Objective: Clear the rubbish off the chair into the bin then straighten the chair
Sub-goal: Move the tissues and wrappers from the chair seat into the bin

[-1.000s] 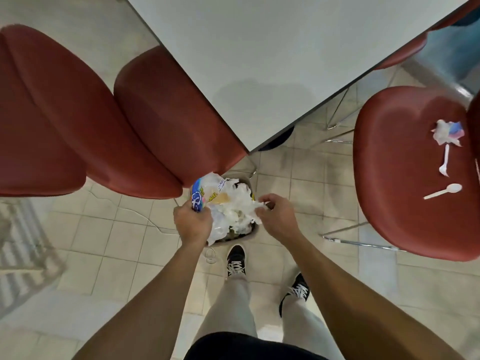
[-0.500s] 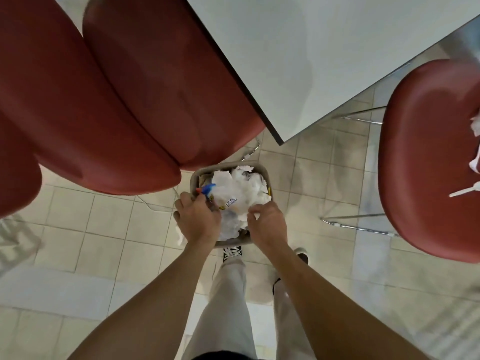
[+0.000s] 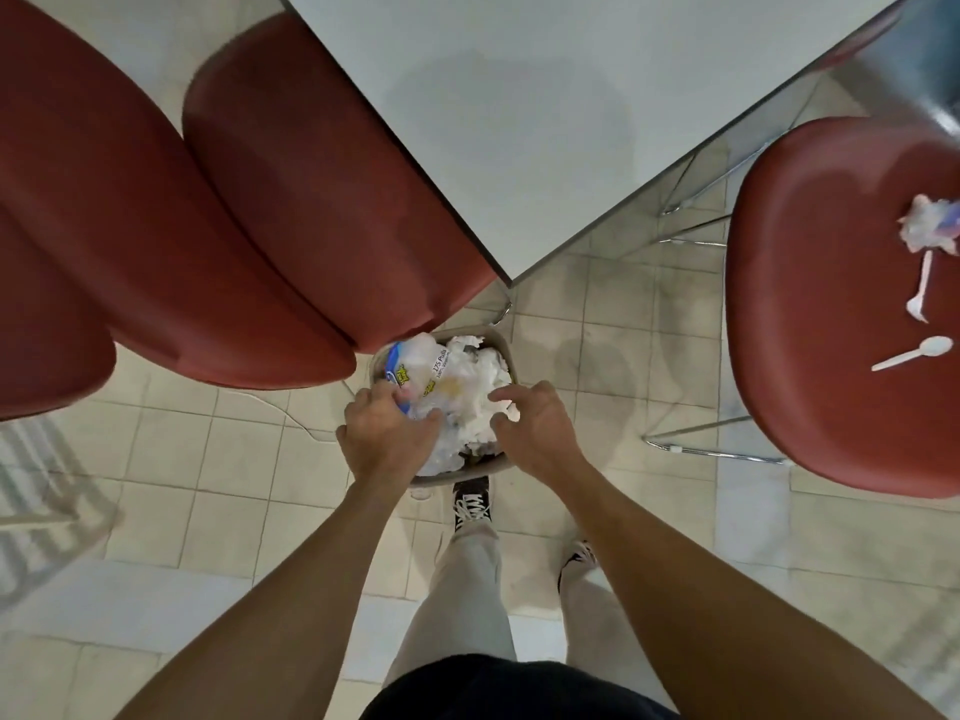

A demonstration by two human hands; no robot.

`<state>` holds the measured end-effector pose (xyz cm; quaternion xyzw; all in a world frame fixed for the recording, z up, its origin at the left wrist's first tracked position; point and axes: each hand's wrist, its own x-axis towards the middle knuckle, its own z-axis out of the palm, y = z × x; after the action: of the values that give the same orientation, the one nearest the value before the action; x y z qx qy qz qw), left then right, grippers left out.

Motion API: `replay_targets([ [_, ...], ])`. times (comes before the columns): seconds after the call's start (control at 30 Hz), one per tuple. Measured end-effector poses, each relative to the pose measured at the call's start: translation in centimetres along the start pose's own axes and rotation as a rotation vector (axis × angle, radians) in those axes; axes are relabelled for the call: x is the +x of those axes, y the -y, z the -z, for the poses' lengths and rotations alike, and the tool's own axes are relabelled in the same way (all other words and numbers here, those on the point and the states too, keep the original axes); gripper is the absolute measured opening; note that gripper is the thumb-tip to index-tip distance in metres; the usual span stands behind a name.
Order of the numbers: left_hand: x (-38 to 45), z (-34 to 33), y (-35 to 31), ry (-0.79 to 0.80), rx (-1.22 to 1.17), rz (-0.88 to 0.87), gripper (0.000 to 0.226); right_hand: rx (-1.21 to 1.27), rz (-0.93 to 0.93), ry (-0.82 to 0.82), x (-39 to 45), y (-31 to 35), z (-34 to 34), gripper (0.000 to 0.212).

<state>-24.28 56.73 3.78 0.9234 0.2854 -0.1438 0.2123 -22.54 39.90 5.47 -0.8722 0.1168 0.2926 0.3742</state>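
Brimming with white wrappers (image 3: 467, 392) and crumpled paper, the bin (image 3: 506, 350) sits at frame centre, below the table (image 3: 545, 96) corner. The left hand (image 3: 387, 439) grips the wrappers at the bin's left side; the right hand (image 3: 535, 428) hovers over the paper, fingers spread and slightly curled. At right, the chair (image 3: 810, 304) carries a wad (image 3: 930, 228) and two spoons (image 3: 917, 353). Half a second ago both hands pressed deeper into the bin; the right has since lifted.

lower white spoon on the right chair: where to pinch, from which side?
Probably the handle of the lower white spoon, near its middle, from above. It lies flat on the chair seat, bowl towards the right, thin handle pointing left and down. The handle is straight and apart from the other spoon and the crumpled wrapper.
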Motion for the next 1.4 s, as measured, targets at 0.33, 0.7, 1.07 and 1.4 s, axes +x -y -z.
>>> replay_targets([
  [0.33, -6.9, 1.6, -7.0, -0.069, 0.047, -0.194, 0.035, 0.021, 0.132, -0.076, -3.6, -1.5, 7.8, 0.034],
  [0.7, -14.0, -1.3, -18.4, 0.049, 0.016, -0.449, 0.025, 0.042, 0.113, -0.174, -6.8, -9.8, 18.4, 0.036],
  [1.07, -13.2, -3.5, -30.3, 0.113, 0.128, -0.708, 0.037, 0.132, -0.04, -0.341, -4.7, -15.0, 27.5, 0.042],
  [1.4, -12.0, -5.8, -43.0, 0.263, 0.092, -0.949, 0.039, 0.19, -0.148, -0.541, -1.0, -18.9, 36.5, 0.039],
])
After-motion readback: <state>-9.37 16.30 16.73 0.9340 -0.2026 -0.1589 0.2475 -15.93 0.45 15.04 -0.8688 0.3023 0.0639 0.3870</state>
